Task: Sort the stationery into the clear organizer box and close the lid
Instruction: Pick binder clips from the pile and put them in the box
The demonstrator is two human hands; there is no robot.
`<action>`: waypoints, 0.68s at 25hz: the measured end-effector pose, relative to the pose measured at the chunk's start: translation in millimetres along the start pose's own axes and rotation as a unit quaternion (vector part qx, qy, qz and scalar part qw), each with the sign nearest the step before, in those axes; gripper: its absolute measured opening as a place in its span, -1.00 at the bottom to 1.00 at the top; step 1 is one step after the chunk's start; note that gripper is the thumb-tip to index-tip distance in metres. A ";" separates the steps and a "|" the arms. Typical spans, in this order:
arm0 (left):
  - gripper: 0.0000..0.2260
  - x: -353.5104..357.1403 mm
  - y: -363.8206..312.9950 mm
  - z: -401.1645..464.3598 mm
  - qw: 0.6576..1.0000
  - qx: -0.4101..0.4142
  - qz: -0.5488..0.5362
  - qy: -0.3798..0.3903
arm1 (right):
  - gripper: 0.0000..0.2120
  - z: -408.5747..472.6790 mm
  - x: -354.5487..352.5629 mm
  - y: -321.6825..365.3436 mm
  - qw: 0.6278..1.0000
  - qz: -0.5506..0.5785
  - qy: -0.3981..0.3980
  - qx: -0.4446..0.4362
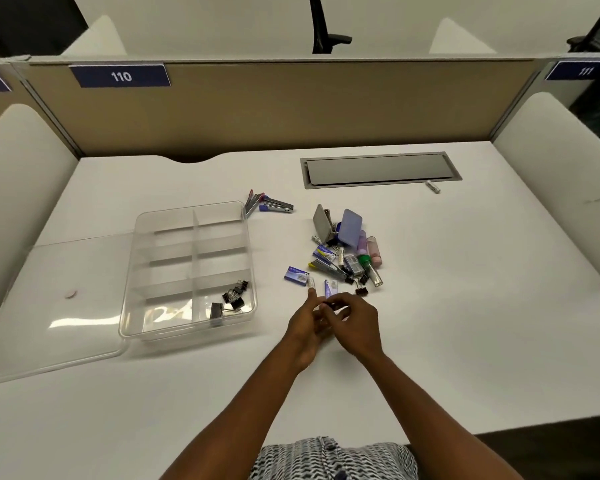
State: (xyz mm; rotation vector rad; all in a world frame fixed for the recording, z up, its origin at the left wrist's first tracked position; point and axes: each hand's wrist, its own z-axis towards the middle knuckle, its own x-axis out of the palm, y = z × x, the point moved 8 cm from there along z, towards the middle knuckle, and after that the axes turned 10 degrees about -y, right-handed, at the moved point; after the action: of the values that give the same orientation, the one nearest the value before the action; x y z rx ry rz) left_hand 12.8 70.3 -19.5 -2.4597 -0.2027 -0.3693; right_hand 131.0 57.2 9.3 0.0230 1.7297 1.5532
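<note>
The clear organizer box (137, 271) stands open left of centre, divided into several compartments. Its near right compartment holds several black binder clips (234, 296). The clear lid (49, 306) lies flat to the box's left. A pile of stationery (347, 251) lies right of centre: staple boxes, staplers, tubes, a lilac case and loose binder clips. Both hands meet just in front of the pile. My right hand (357, 322) pinches a small black binder clip (333, 305) in its curled fingertips. My left hand (307, 327) lies beside it with fingers stretched forward, touching the right hand's fingers.
A blue stapler and staple strips (271, 205) lie behind the box's far right corner. A grey cable hatch (378, 169) is set into the desk at the back, with a small white tube (433, 186) by it. A beige partition bounds the desk behind.
</note>
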 end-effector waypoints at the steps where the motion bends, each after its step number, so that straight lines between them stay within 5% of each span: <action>1: -0.55 -1.7 0.7 0.9 1.000 -0.007 -0.022 0.000 | -0.90 0.2 0.4 3.8 1.000 0.002 0.003 -0.011; 6: -0.54 -15.6 -2.2 5.4 0.999 0.000 -0.028 -0.042 | -0.81 23.4 -28.6 -16.4 0.984 -0.145 -0.107 0.007; 10: -0.56 -13.9 -0.5 2.5 0.999 -0.007 -0.032 -0.039 | -0.78 31.0 -26.0 -33.4 0.963 -0.267 -0.042 -0.014; 17: -0.66 -10.7 -1.4 8.6 0.999 0.003 0.002 -0.054 | -0.89 20.7 -24.3 -33.4 0.992 -0.019 -0.079 0.096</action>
State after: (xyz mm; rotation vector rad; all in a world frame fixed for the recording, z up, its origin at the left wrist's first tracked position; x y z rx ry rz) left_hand 4.1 76.2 -28.6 -2.4764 -0.2446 -0.2335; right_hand 174.9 54.0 -4.6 0.2040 1.7369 1.3169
